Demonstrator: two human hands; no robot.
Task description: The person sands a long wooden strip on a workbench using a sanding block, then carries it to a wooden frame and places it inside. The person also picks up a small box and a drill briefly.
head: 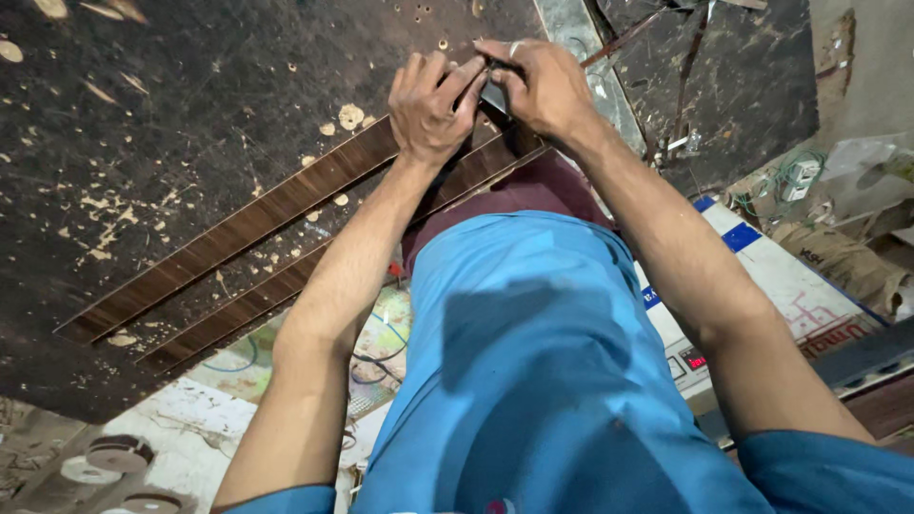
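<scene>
Wood-grain laminate strips (238,233) lie on the dark worktop (143,143), their ends under the fingers. Left hand (433,105) and right hand (543,86) pinch a small dark tool (495,93) together over the strip end. Trimming step, likely; next needs steady pressure along the edge.

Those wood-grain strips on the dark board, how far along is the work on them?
Done: two long wood-grain strips lie side by side on the dark board, with chips scattered about. In hand: the left hand and right hand meet at the strips' far end around a small dark object, too hidden to identify. What is left cannot be told from this view.
</scene>
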